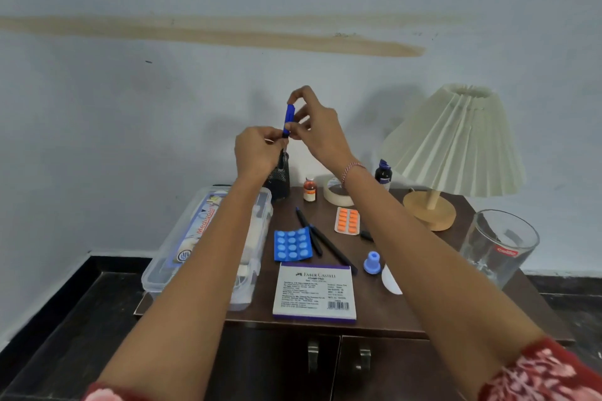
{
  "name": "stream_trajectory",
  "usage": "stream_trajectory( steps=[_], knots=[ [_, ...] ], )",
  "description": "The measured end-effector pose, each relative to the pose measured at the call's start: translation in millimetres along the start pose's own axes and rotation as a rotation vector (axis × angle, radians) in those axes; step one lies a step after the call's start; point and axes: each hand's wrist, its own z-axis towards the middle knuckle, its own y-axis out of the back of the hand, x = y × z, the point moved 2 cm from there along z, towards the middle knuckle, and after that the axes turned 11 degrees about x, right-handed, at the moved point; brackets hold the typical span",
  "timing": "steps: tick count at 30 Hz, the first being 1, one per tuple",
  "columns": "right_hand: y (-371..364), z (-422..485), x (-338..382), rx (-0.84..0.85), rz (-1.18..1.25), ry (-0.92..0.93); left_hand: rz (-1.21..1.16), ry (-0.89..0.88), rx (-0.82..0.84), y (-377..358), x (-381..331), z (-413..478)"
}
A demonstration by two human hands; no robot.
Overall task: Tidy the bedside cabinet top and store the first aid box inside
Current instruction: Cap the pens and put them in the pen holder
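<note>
The first aid box (176, 251), a clear lidded plastic case showing "Medigold" inside, lies on the worktop (374, 309) just left of the stamp pad (314, 293) printed "FABER-CASTELL STAMP PAD". Above and behind that pad, the left hand (257, 153) and right hand (319, 133) pinch a blue pen (288, 120).

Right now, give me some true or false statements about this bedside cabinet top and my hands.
1. The left hand and right hand both pinch the blue pen over the black mesh pen holder. True.
2. The first aid box is already stored inside the cabinet. False: it lies on the cabinet top, at the left.
3. The blue tablet strip lies between the first aid box and the black pens. True.
4. The pleated lamp stands at the left rear corner. False: it stands at the right rear.
5. The glass tumbler lies tipped over. False: it stands upright at the right edge.
</note>
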Motion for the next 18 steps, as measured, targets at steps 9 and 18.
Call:
stream_trajectory(
  steps=[9, 18],
  knots=[
    [-36.9, 50.9, -32.1, 0.007, -0.059, -0.048, -0.205, 0.158, 0.104, -2.5, 35.0, 54.7],
    [-62.2, 71.8, -63.2, 0.128, -0.17, -0.177, -0.356, 0.334, 0.211, -16.1, 62.4, 79.1]
  ],
)
